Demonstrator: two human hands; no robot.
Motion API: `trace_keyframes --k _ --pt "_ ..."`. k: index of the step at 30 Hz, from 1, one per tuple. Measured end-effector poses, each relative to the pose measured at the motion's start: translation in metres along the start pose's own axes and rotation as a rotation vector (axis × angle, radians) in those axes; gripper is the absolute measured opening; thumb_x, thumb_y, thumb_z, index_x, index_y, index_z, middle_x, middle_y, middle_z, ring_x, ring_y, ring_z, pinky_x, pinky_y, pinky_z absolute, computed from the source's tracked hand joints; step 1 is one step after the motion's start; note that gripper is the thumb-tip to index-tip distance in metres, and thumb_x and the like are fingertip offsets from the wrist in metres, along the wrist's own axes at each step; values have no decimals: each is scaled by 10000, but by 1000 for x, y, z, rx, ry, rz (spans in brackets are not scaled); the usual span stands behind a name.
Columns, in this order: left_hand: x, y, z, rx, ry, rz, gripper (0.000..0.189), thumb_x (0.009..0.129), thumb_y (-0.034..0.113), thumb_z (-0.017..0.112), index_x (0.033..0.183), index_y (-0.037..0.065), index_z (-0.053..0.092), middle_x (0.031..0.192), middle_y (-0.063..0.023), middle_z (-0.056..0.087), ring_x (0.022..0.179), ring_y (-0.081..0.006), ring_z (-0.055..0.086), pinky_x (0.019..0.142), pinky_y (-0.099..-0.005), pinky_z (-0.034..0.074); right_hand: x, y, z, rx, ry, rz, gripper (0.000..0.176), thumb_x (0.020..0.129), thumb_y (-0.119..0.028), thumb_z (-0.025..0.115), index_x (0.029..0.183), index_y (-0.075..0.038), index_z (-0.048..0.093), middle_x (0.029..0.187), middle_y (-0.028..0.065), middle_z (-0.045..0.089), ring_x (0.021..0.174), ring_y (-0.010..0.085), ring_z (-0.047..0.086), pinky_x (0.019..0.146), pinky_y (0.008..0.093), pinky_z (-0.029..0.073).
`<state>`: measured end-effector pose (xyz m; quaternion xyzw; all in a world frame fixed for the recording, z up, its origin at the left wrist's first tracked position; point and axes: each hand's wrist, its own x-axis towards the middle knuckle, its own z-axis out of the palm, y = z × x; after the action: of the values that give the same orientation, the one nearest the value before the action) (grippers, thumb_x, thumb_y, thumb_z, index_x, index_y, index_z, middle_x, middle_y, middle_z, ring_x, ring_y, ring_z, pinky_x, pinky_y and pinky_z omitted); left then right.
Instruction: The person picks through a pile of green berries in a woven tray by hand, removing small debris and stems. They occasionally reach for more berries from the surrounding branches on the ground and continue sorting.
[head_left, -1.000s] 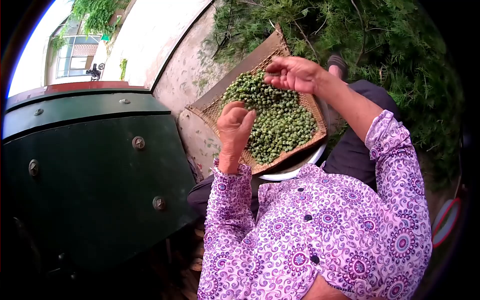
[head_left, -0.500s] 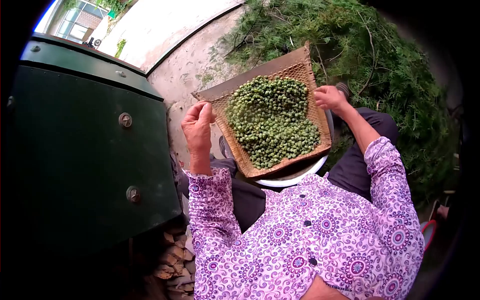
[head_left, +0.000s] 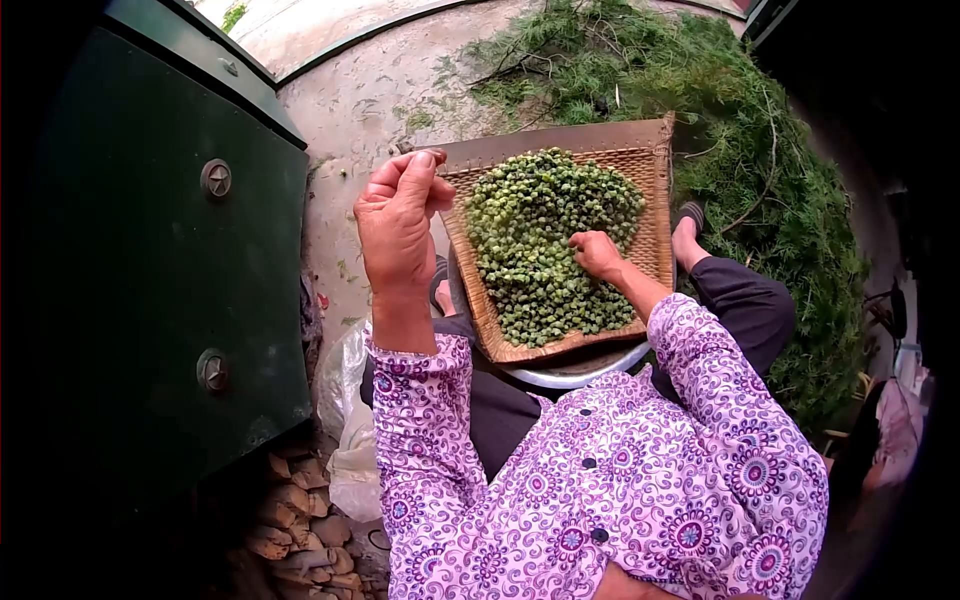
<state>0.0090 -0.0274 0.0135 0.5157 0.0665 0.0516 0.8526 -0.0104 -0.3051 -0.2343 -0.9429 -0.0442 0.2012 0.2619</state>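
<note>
A: Tray status? Clock centred on it, 12 away from the wearer.
B: Woven tray [head_left: 658,215] sits over a white-rimmed basin [head_left: 590,374], rim showing at 6. Flat strip [head_left: 560,138] along the tray's 12 edge. Heap of small green pods [head_left: 545,290] covers most of the weave.
A: Left hand?
B: Left hand [head_left: 402,225] is up near the 10 corner. Thumb pressed to curled fingers. Possibly a dark bit at the tips; corner sits right behind, so can't confirm a grip or contact.
A: Right?
B: Right hand [head_left: 600,257] is in the heap, just toward 3 from its middle, palm down, fingertips on the pods. Can't tell if it's pinching any.
A: Surroundings?
B: Cut green branches [head_left: 740,150] on the ground, 12 round to 4. Dark green metal box [head_left: 180,270] at 9. Clear plastic bag [head_left: 355,450] and split firewood [head_left: 300,535] between 7 and 8.
</note>
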Motion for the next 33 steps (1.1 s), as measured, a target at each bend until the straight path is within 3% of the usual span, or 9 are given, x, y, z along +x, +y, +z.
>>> trace_keyframes --k 3,5,10,15,19,23,27,30,33 --pt "-1 -5 4 22 7 0 113 837 110 579 851 3 612 667 -11 592 548 -57 523 528 -182 416 3 1 11 -42 19 -44 254 667 -88 563 903 -131 645 903 149 617 853 323 579 753 396 468" --pt "0 -9 1 95 -74 6 138 864 123 539 891 3 601 901 -91 624 620 -84 560 562 -215 462 4 0 11 -92 -4 -70 197 673 -98 561 855 -114 636 853 143 617 822 329 579 732 409 465" --pt "-3 -10 6 83 -68 -9 134 861 128 546 873 8 606 883 -87 627 616 -79 556 552 -210 453 -2 3 11 -107 185 -114 80 701 -105 543 742 -43 574 716 148 598 676 301 593 612 384 474" --pt "-3 -8 12 88 -98 10 126 857 138 556 854 25 614 854 -79 633 588 -74 552 531 -200 433 -28 -5 -28 811 -57 334 60 745 -49 524 776 -7 554 698 76 597 604 145 625 488 259 504" --pt "-3 -17 20 124 -99 -8 127 846 141 571 856 22 614 826 -60 631 580 -70 548 538 -195 435 -43 -9 -49 908 -146 348 43 761 -54 539 794 -28 545 659 39 572 567 108 584 450 211 481" --pt "-6 -47 31 481 -241 -3 134 829 126 590 893 10 608 711 16 576 602 -24 483 547 -168 404 -61 -42 -80 1119 -209 222 45 777 -68 552 808 -36 543 648 21 564 558 85 566 460 204 473" --pt "-25 -104 42 795 -515 31 302 808 202 593 999 -31 571 813 -53 605 678 -97 566 604 -221 465 -71 -82 -115 1119 -196 -66 59 793 -79 559 822 -30 542 645 8 555 551 82 559 493 202 469" --pt "-31 -95 53 691 -563 -322 234 810 157 558 950 -29 579 785 -52 606 648 -101 591 561 -225 483 -78 -97 -133 1067 -172 -115 46 789 -53 532 821 -22 542 638 9 557 537 75 543 486 204 450" --pt "-31 -91 54 621 -578 -444 173 796 131 569 892 -13 583 733 -37 599 614 -89 586 529 -216 484 -82 -99 -135 1038 -147 -130 49 784 -41 520 820 -14 540 637 8 556 535 72 539 487 206 449"
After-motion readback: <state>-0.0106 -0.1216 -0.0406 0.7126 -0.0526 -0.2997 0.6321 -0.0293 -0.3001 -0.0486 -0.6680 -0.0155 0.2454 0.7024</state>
